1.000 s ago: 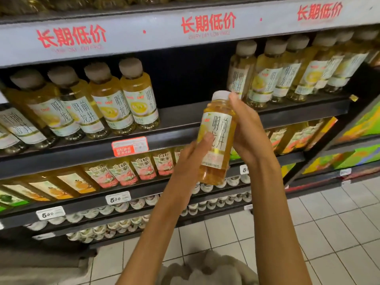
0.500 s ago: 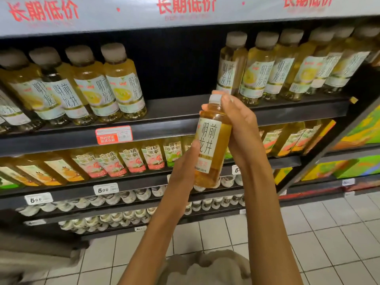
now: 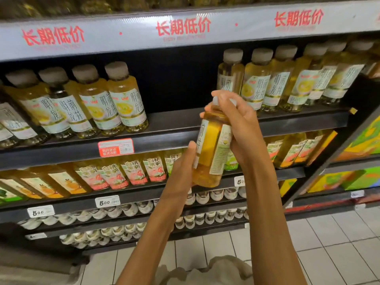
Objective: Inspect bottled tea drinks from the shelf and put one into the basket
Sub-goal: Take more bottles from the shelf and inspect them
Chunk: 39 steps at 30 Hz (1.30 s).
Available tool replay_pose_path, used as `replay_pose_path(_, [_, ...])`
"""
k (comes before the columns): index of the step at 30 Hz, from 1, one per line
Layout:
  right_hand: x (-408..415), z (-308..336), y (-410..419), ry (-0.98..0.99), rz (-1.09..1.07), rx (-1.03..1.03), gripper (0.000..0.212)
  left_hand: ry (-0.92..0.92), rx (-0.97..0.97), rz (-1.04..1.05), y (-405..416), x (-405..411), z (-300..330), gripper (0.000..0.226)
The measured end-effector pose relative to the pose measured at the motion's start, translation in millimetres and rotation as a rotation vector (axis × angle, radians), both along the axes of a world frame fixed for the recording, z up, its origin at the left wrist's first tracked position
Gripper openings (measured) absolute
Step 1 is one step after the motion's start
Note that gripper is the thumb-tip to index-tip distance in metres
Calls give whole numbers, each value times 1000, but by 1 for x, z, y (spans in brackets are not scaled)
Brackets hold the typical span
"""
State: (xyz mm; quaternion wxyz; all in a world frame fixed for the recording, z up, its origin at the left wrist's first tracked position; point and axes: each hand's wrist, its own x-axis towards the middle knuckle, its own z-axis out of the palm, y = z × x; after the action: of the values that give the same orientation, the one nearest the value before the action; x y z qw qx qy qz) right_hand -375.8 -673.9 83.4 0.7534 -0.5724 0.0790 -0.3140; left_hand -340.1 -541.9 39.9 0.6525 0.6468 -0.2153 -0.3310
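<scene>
Both hands clamped on tea bottle (image 3: 211,153) — right hand (image 3: 236,128) at cap, left hand (image 3: 181,171) at base; rec. slow turn, label facing viewer.

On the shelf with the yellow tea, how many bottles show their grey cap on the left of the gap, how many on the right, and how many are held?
Left group of bottles: 4
Right group of bottles: 6
Held bottle, in left hand and right hand: 1
Total: 11
</scene>
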Motion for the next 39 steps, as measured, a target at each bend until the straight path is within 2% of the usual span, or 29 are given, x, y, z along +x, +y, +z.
replay_pose_path(3, [1, 6, 0, -2, -49, -52, 21, -97, 1, 6, -5, 0, 7, 67])
replay_pose_path(6, [1, 11, -1, 9, -17, -93, 35, -92, -47, 38, -7, 3, 9, 66])
replay_pose_path(12, [3, 10, -11, -89, 210, 15, 36, 253, -266, -150, -1, 14, 4, 71])
replay_pose_path(15, [7, 6, -10, -139, 327, 43, 37, 334, -283, -239, -5, 14, 3, 67])
replay_pose_path(17, [9, 6, -9, -166, 299, 39, 35, 321, -267, -236, -7, 14, 0, 66])
replay_pose_path(21, [7, 4, -12, -184, 182, 14, 32, 55, -110, -19, -14, 15, 2, 57])
replay_pose_path(26, [5, 4, -15, -117, 116, 16, 31, -72, -44, 113, -25, 3, 13, 56])
replay_pose_path(28, [4, 4, -18, -91, 134, 26, 34, -43, -43, 126, -27, 3, 11, 59])
replay_pose_path(33, [4, 1, -26, -143, 323, 205, 40, 334, -166, -118, -25, 3, 7, 76])
replay_pose_path(35, [4, 0, -27, -144, 339, 176, 35, 401, -210, -182, -25, 2, 6, 75])
replay_pose_path(37, [4, -1, -27, -156, 295, 126, 30, 344, -154, -172, -25, 2, 5, 75])
replay_pose_path(39, [3, -3, -27, -178, 242, 114, 28, 142, -23, -54, -26, 3, 5, 73])
